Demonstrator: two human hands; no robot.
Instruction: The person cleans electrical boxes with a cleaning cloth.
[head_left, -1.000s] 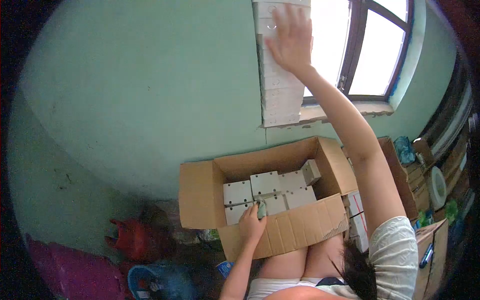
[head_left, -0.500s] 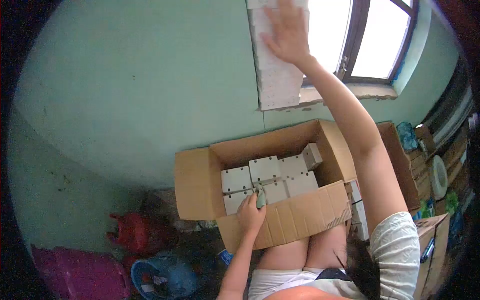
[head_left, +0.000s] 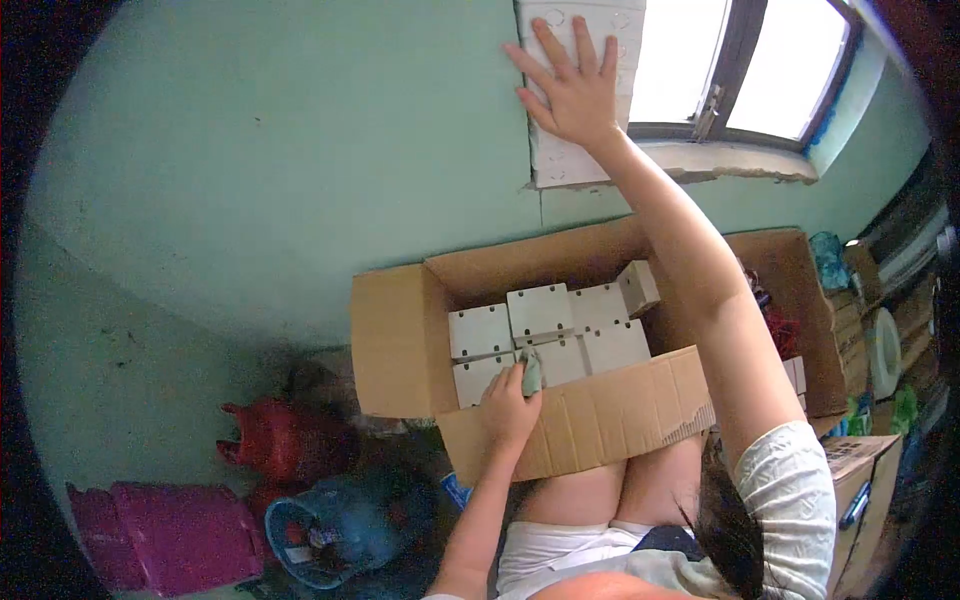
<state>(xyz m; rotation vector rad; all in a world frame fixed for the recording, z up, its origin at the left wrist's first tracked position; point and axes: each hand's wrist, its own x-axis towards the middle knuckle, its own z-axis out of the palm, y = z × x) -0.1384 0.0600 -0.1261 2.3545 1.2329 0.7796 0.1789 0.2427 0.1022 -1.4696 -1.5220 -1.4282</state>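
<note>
My left hand (head_left: 512,405) is closed around a small crumpled green cloth (head_left: 531,372), at the near row of white boxes in the cardboard box. These small white boxes (head_left: 538,310) have dark notches along their edges and sit in two rows, with one tilted white box (head_left: 638,288) at the right end. High up by the window, my right hand (head_left: 578,100) is spread with fingers apart, overlapping a tall white surface (head_left: 570,170) with ring marks and faint cross lines. The open cardboard box (head_left: 395,340) lies across my lap, its near flap folded down over my thighs.
Right of it stands a second cardboard box (head_left: 815,310) with red items inside. A window (head_left: 700,80) is set in the green wall (head_left: 300,140). At lower left are a red gas cylinder (head_left: 285,440), a blue cylinder-like container (head_left: 340,530) and a purple plastic item (head_left: 170,540).
My right hand has moved slightly down in view and its fingers are now sharp and widely spread against the white surface. My left hand stays at the boxes with the cloth.
</note>
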